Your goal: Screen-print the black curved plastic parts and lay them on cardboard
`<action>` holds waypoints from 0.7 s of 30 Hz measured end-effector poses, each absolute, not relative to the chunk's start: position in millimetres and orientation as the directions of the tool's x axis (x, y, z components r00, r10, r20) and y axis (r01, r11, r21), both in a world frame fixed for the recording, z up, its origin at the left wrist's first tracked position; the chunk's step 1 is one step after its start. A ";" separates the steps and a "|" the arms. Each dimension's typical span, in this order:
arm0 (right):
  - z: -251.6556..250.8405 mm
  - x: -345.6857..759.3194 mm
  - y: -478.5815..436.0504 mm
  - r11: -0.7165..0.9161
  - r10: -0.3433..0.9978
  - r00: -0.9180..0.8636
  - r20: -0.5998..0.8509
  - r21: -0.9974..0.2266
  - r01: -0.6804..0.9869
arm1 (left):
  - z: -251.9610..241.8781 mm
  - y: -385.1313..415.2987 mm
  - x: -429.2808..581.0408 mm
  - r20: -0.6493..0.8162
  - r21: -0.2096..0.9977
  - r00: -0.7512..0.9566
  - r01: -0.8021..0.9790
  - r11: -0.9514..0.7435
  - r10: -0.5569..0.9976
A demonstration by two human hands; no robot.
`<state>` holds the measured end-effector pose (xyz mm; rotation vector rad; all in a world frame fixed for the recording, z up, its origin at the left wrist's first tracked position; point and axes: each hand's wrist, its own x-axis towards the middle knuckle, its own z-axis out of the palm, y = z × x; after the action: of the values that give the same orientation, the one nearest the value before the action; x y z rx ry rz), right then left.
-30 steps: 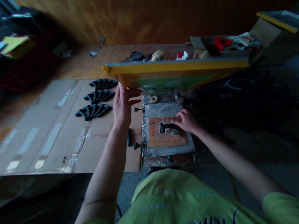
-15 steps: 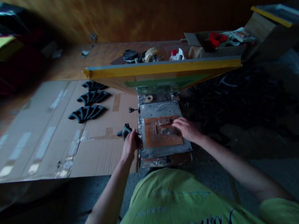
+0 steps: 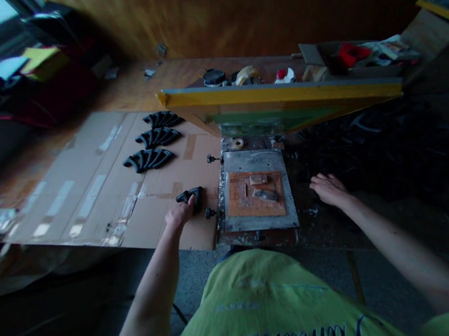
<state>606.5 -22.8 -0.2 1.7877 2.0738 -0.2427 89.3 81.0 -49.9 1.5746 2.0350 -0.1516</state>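
Note:
My left hand (image 3: 179, 213) is over the cardboard, its fingers closed on a black curved plastic part (image 3: 197, 195). Whether a second such part lies under or beside it I cannot tell. Left of the fixture plate, my right hand's opposite, sits a black knob (image 3: 210, 213). My right hand (image 3: 329, 189) reaches out on the right, fingers somewhat spread and holding nothing visible, at the near edge of a dark heap of black parts (image 3: 377, 147). Between the hands lies the metal plate (image 3: 260, 224) with a brown board (image 3: 241, 211) and small raised blocks, one of them grey (image 3: 264, 195).
A yellow-edged screen frame (image 3: 280, 87) slants up behind the plate. Three fanned rows of black parts (image 3: 149, 160) lie on the cardboard sheet (image 3: 86, 151). A tape roll (image 3: 238, 143) sits at the plate's far end. An open box (image 3: 319, 61) stands behind the frame.
My left hand has moved left, away from the plate, with the black part over the cardboard. My right hand has left the brown board and moved right to the heap. The view has shifted.

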 end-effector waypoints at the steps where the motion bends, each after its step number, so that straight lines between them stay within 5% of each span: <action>1: -1.5 608.8 -24.4 0.166 0.899 -0.099 -0.427 0.124 0.978 | -47.2 83.6 87.1 -0.507 0.186 -0.198 0.925 0.331 0.839; 6: -8.1 621.2 -35.8 0.118 0.892 -0.042 -0.451 0.141 0.983 | -22.9 93.3 86.3 -0.482 0.129 -0.256 0.925 0.357 0.838; 12: -0.8 618.5 -38.2 0.030 0.963 0.003 -0.268 0.119 0.992 | 32.4 112.6 124.8 -0.211 0.609 -0.088 0.768 0.201 0.974; 16: 1.9 570.8 -23.8 0.097 0.995 -0.098 0.000 -0.111 0.989 | 90.0 126.9 169.9 0.015 0.932 -0.062 0.363 0.009 0.998; 21: -1.0 474.6 3.3 0.380 0.924 -0.352 0.149 -0.240 0.894 | 153.6 139.8 217.2 0.222 0.974 -0.048 0.061 -0.219 0.974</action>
<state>474.6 3.3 -1.0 1.9010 2.8153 -0.1995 217.2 139.8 153.6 1.3886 1.1779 1.3865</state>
